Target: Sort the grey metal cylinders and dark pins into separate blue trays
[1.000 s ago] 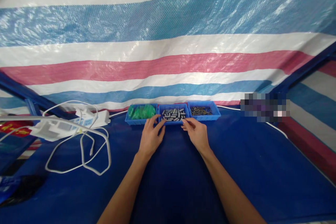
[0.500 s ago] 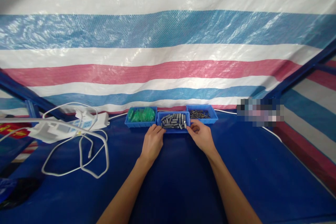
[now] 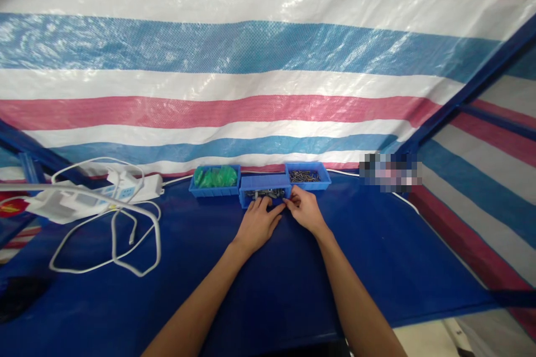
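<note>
The middle blue parts bin (image 3: pixel 265 182) is tipped toward me, so its inner back wall shows. Small grey metal cylinders (image 3: pixel 272 193) have gathered along its front. My left hand (image 3: pixel 256 227) lies at the front rim with fingers apart, their tips reaching over the edge to the cylinders and the thumb pointing right. My right hand (image 3: pixel 307 211) pinches the bin's front right corner; the thumb and fingertips are near the left thumb. Whether the left fingertips touch a cylinder I cannot tell.
To the left stands a blue bin holding a green plastic bag (image 3: pixel 215 177); to the right, a bin of screws (image 3: pixel 305 176). White power strips (image 3: pixel 67 201) and a looped white cable (image 3: pixel 158 234) lie on the blue table (image 3: pixel 377 268). A striped tarp (image 3: pixel 268 83) hangs behind.
The middle bin has tilted toward me and its cylinders have slid frontward. My left hand has moved from the front left corner to the front middle. The view has shifted slightly right.
</note>
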Available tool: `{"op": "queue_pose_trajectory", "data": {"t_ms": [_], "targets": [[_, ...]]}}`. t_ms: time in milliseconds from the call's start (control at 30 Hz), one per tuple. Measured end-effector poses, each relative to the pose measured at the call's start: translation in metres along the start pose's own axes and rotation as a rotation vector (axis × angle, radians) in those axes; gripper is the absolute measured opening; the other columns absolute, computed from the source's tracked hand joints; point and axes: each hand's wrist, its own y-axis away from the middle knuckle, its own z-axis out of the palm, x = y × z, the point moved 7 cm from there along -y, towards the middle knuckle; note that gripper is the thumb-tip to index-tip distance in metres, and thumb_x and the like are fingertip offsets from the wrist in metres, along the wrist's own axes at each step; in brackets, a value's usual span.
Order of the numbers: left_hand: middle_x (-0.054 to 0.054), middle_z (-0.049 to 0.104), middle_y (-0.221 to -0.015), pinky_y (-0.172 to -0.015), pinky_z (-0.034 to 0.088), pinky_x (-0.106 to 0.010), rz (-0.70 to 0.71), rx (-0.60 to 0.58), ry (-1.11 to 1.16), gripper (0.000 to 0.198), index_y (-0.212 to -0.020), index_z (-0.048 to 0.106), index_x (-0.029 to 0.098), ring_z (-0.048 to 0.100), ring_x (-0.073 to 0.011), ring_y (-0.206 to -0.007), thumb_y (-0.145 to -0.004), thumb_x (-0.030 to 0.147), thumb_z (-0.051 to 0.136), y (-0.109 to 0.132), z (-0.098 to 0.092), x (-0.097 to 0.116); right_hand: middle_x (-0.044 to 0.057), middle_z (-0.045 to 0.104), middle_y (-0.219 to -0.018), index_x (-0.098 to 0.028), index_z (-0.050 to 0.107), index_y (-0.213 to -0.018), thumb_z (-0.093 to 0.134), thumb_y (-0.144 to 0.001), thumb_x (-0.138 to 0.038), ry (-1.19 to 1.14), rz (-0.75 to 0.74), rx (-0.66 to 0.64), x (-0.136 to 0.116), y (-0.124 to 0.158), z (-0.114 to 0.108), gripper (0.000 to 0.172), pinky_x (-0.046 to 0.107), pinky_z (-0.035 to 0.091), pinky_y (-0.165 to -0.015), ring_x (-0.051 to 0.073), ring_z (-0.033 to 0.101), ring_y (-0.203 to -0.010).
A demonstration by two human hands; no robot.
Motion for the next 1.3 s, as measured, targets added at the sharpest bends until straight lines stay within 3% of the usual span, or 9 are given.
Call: {"op": "queue_pose_trajectory", "data": {"t_ms": [200, 367, 533, 700, 900, 1133, 1300], "targets": [[-0.011, 0.062, -0.11, -0.094, 0.055, -0.043, -0.071, 0.009, 0.064, 0.033, -0.134, 0.067, 0.025, 0.061, -0.0262, -0.102, -0.104, 0.03, 0.054, 0.006, 0.0, -0.018, 0.003, 0.072, -0.077, -0.024, 0.06, -0.088, 0.062, -0.091, -0.02, 0.092, -0.091, -0.02, -0.001, 0.0, 0.001, 0.005, 0.03, 0.054, -0.07, 0.022, 0.071, -0.072], [-0.01, 0.064, -0.108, -0.094, 0.056, -0.041, -0.073, 0.005, 0.113, 0.026, -0.123, 0.071, 0.022, 0.063, -0.0256, -0.102, -0.103, 0.026, 0.055, 0.01, 0.003, -0.017, 0.004, 0.074, -0.084, -0.023, 0.066, -0.097, 0.061, -0.092, -0.019, 0.106, -0.133, -0.06, -0.002, -0.001, -0.002, 0.009, 0.032, 0.056, -0.073, 0.022, 0.071, -0.075], [-0.01, 0.065, -0.112, -0.098, 0.055, -0.041, -0.058, 0.02, 0.213, 0.025, -0.123, 0.068, 0.024, 0.062, -0.025, -0.107, -0.105, 0.024, 0.051, 0.015, -0.003, -0.011, 0.004, 0.076, -0.087, -0.023, 0.071, -0.093, 0.063, -0.094, -0.022, 0.058, -0.162, -0.1, -0.006, 0.0, -0.007, 0.008, 0.033, 0.058, -0.078, 0.023, 0.072, -0.081], [-0.015, 0.057, -0.134, -0.106, 0.049, -0.055, -0.111, 0.087, 0.117, 0.036, -0.139, 0.061, 0.025, 0.052, -0.0343, -0.125, -0.105, 0.026, 0.048, 0.016, -0.018, -0.008, 0.004, 0.075, -0.088, -0.022, 0.071, -0.086, 0.064, -0.096, -0.023, 0.039, -0.204, -0.159, -0.012, 0.001, -0.009, 0.012, 0.031, 0.056, -0.076, 0.022, 0.071, -0.081], [-0.012, 0.057, -0.141, -0.107, 0.044, -0.062, -0.111, 0.029, 0.058, 0.038, -0.141, 0.062, 0.029, 0.05, -0.0382, -0.13, -0.105, 0.036, 0.051, 0.018, -0.013, -0.006, 0.005, 0.072, -0.088, -0.022, 0.072, -0.088, 0.061, -0.096, -0.015, 0.119, -0.285, -0.157, -0.023, 0.001, -0.011, 0.015, 0.029, 0.052, -0.074, 0.02, 0.068, -0.081], [-0.01, 0.068, -0.125, -0.106, 0.05, -0.051, -0.133, 0.043, 0.164, 0.028, -0.125, 0.071, 0.026, 0.062, -0.0311, -0.118, -0.105, 0.03, 0.052, 0.018, -0.021, -0.018, 0.006, 0.07, -0.089, -0.022, 0.068, -0.085, 0.058, -0.097, -0.02, 0.14, -0.273, -0.122, -0.026, 0.001, -0.02, 0.015, 0.03, 0.052, -0.075, 0.022, 0.067, -0.084], [-0.009, 0.071, -0.117, -0.096, 0.054, -0.045, -0.273, 0.134, 0.155, 0.021, -0.113, 0.073, 0.023, 0.064, -0.0275, -0.108, -0.101, 0.026, 0.056, 0.022, -0.037, -0.037, 0.006, 0.07, -0.084, -0.024, 0.062, -0.083, 0.063, -0.097, -0.038, 0.122, -0.152, -0.03, -0.028, 0.001, -0.022, 0.02, 0.034, 0.055, -0.076, 0.024, 0.068, -0.08]]}}
